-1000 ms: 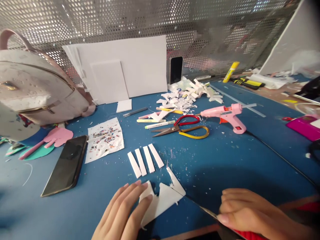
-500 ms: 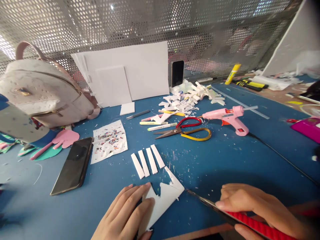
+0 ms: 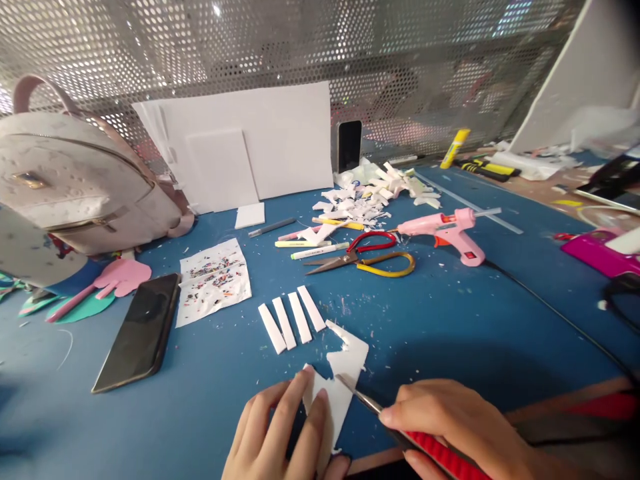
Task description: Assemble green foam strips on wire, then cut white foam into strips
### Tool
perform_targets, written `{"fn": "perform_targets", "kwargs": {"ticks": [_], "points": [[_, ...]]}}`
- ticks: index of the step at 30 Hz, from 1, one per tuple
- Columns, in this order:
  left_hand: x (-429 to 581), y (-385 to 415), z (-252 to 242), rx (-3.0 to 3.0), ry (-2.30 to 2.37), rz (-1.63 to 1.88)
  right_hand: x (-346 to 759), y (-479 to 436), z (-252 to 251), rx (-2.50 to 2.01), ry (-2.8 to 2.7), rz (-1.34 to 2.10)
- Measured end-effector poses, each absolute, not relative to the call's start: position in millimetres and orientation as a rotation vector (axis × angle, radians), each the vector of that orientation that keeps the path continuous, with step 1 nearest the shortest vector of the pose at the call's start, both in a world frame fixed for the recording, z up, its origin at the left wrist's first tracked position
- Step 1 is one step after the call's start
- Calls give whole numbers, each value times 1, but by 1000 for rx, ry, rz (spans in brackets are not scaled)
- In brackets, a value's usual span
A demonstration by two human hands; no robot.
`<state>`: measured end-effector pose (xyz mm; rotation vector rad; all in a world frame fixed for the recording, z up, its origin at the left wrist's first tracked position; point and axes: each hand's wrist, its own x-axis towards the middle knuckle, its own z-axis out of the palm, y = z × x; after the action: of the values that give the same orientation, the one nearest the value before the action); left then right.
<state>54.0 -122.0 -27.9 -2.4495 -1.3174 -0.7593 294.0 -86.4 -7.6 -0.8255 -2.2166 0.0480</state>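
A jagged, notched piece of white foam board (image 3: 349,363) lies near the table's front edge. My left hand (image 3: 287,427) holds it down, fingers on top and the thumb at its near edge. In my right hand (image 3: 445,413) is a utility knife (image 3: 435,450) with a ribbed red handle, gripped by closed fingers. Its blade tip touches the board's top beside the notch, just right of my left fingertips. Several narrow white foam strips (image 3: 300,319) lie side by side beyond the board. Red-and-yellow-handled scissors (image 3: 353,259) rest open farther back.
A pink glue gun (image 3: 445,230) with its cord lies at the right. Behind are several markers (image 3: 320,252) and a heap of white scraps (image 3: 365,200). To the left are a phone (image 3: 140,333), a speckled paper sheet (image 3: 215,283) and a backpack (image 3: 90,173).
The knife has moved left, from beyond the board's right corner onto its top. The board has turned, and my left hand has shifted right with it. The view has shifted slightly.
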Motion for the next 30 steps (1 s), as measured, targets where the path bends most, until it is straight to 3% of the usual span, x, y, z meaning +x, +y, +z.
{"fn": "perform_targets", "kwargs": {"ticks": [10,21,30], "points": [[56,-121,-32,-2507,-1360,-787,276,-93,-12,-822,-2162,86],[58,-118,-34,-2479,-1332,-832,275,-98,-37,-791,-2182,-171],[60,-120,-36,-2467,-1361,-831,289,-110,-37,-861,-2229,14]]}}
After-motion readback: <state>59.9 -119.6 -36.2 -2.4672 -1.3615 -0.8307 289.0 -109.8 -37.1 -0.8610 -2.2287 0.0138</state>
